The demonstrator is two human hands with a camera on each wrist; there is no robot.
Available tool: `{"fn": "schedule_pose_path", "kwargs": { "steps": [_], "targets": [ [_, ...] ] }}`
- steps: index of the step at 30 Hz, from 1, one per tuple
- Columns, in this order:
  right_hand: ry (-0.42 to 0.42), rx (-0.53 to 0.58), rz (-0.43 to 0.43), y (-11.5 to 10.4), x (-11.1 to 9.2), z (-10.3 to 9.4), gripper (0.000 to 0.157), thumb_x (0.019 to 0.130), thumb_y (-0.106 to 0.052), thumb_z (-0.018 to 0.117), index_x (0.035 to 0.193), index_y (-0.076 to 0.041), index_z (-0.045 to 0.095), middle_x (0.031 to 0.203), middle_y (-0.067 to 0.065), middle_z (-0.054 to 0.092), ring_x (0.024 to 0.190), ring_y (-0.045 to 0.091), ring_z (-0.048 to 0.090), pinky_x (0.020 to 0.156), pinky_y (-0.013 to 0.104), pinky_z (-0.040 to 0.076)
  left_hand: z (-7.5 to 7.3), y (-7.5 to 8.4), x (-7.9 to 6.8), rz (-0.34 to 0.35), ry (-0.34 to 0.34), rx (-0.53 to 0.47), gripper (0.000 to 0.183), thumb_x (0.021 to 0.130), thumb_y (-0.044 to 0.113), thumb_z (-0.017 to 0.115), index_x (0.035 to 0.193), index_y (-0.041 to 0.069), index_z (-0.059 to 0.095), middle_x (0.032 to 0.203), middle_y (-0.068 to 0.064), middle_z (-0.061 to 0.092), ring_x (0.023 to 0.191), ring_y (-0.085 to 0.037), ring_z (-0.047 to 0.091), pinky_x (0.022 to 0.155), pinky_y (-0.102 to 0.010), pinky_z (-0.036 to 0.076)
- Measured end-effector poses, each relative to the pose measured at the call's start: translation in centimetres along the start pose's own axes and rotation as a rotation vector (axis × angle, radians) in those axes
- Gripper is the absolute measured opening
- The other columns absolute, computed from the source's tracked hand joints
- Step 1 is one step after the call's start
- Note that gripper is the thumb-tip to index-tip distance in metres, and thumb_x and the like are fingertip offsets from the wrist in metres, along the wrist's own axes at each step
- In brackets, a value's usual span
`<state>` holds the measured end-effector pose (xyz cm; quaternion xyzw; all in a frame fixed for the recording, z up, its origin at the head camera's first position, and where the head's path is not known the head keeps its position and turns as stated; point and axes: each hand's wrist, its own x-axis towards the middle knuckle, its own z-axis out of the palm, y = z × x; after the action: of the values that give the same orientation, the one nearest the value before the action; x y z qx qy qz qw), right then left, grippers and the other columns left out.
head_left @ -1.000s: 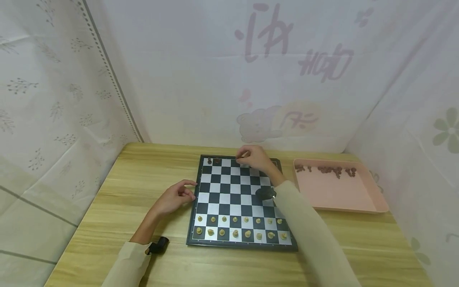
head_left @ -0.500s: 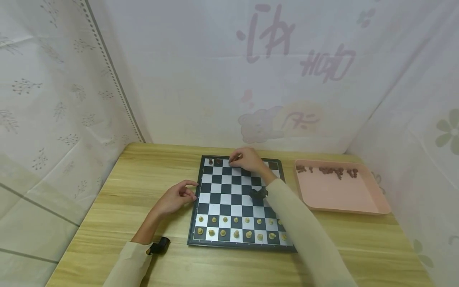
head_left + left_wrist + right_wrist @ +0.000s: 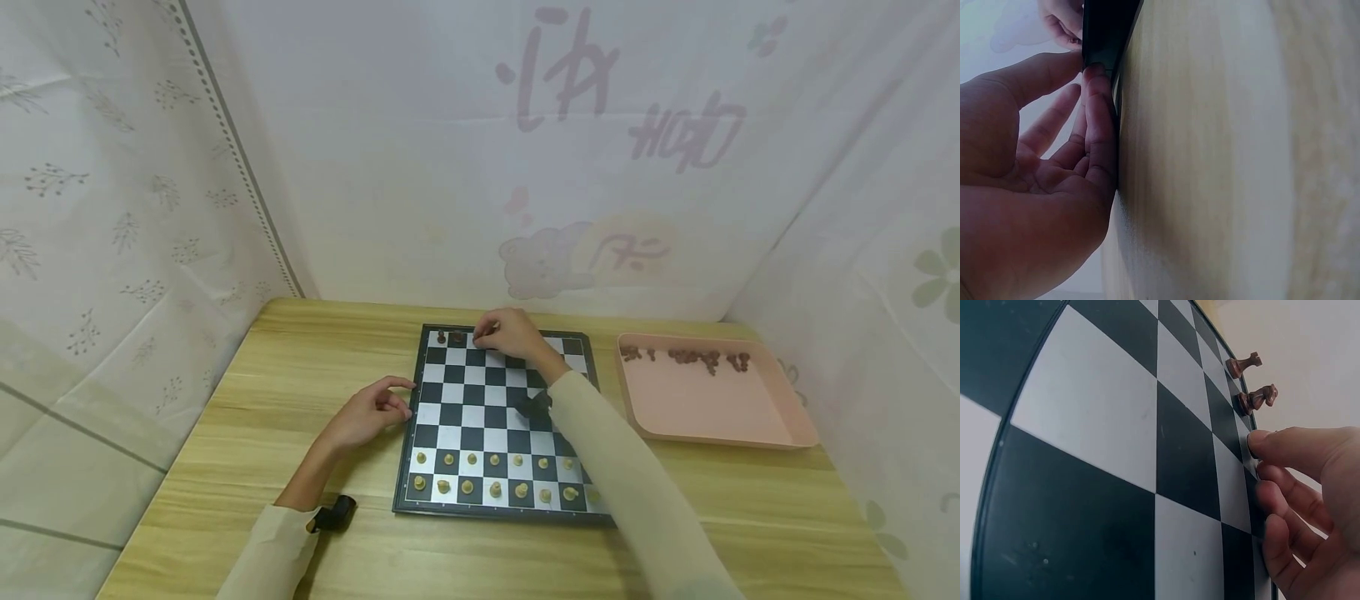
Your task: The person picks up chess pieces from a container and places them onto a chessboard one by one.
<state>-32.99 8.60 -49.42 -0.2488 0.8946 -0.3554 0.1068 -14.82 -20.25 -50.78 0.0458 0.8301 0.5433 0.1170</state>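
A black-and-white chessboard (image 3: pixel 461 416) lies on the table. My right hand (image 3: pixel 513 335) is over its far row and pinches a dark chess piece (image 3: pixel 1250 447), mostly hidden by the thumb and fingers, at the third square from the left. Beside it, a brown rook (image 3: pixel 1244 364) and a brown knight (image 3: pixel 1257 400) stand upright on the far-left corner squares. My left hand (image 3: pixel 365 414) rests at the board's left edge, relaxed fingertips touching the side. Pale pieces, among them a pale pawn (image 3: pixel 472 458), fill the two near rows.
A pink tray (image 3: pixel 705 408) stands right of the board, with several brown chess pieces (image 3: pixel 684 357) lying along its far side. The wooden table (image 3: pixel 315 333) meets a patterned cloth wall (image 3: pixel 390 167) at the back. My right forearm crosses the board's right side.
My right hand has moved left along the far row, from about the fourth square to the third, with the chess piece in its fingers. The left hand stays at the board's edge.
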Motion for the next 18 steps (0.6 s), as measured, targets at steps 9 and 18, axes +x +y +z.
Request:
{"fn": "schedule_pose_path", "kwargs": {
  "steps": [9,18],
  "targets": [
    [-0.001,0.021,-0.008,0.11,-0.16,-0.12,0.01,0.096,-0.011,0.085,0.106,-0.011,0.082,0.098,-0.001,0.078,0.092,0.021,0.07,0.084,0.039,0.054,0.06,0.12,0.03,0.005,0.0,0.0,0.044,0.101,-0.002,0.068,0.145,0.002,0.064,0.097,-0.008,0.075,0.09,-0.023,0.067,0.084,-0.04,0.047],
    [-0.013,0.017,0.017,0.82,-0.77,-0.89,0.023,0.095,-0.007,0.083,0.117,-0.007,0.079,0.104,0.004,0.076,0.097,0.023,0.071,0.085,0.039,0.057,0.22,0.07,-0.11,0.003,0.011,0.013,0.045,0.101,-0.002,0.069,0.145,0.001,0.063,0.098,-0.008,0.075,0.09,-0.024,0.066,0.082,-0.04,0.047]
  ]
}}
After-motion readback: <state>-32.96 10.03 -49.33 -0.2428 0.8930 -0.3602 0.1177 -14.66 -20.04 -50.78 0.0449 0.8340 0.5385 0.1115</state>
